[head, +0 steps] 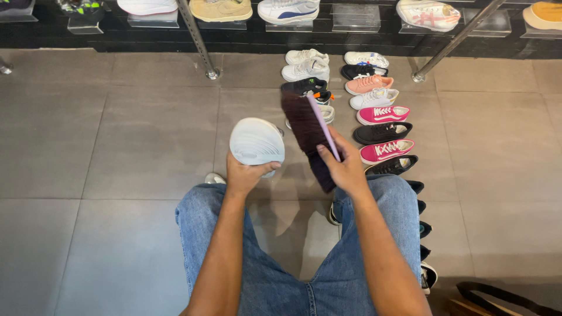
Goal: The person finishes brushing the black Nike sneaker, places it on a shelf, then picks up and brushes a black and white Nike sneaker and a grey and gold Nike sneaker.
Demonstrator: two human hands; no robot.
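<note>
My left hand (246, 174) grips a white sneaker (256, 142) by its heel end, sole turned up toward me, above my knees in blue jeans (275, 275). My right hand (345, 167) holds a long brush (309, 131) with a pale lilac back and dark bristles. The brush points away from me, just right of the sneaker and not touching it.
Two rows of shoes (379, 114) run along the grey tiled floor (117, 152) ahead and to my right: white, black, pink, salmon. Two slanted metal rack legs (199, 44) meet the floor further out. A dark shelf (363, 32) with more sneakers lines the top edge.
</note>
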